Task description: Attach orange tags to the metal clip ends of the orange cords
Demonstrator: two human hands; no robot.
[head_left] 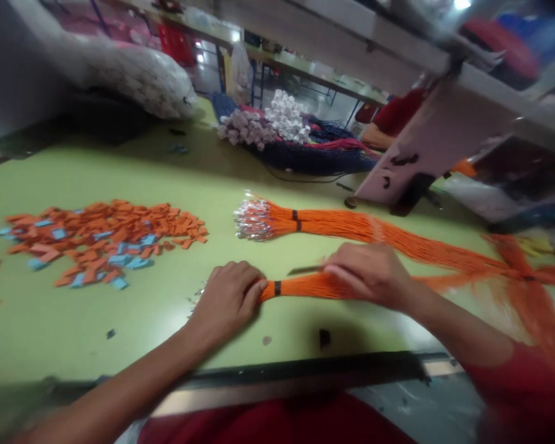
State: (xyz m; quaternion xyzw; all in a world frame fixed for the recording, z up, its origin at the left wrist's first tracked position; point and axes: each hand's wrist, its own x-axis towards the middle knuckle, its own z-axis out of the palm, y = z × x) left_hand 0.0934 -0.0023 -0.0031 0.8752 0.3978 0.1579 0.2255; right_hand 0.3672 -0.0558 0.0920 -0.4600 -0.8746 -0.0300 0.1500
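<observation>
My left hand (229, 293) is closed around the terminal end of an orange wire bundle (300, 285) lying on the table. A few metal tips (197, 297) stick out to its left, and a band of black tape (278, 288) wraps the wires just right of my thumb. My right hand (370, 274) is closed over the same bundle farther right. From its fingers a thin, dark, pointed strip (305, 269) juts left; its exact kind is unclear. Just beyond lies a second orange wire bundle (337, 223) with silvery terminals (253, 219) and black tape.
Orange and light-blue small plastic pieces (120, 234) are heaped at left. Dark-blue wires with white connectors (287, 117) lie at the back, near a clear plastic bag (152, 80). Black tape scraps (324, 338) dot the front. A person's arm (377, 135) shows behind a panel.
</observation>
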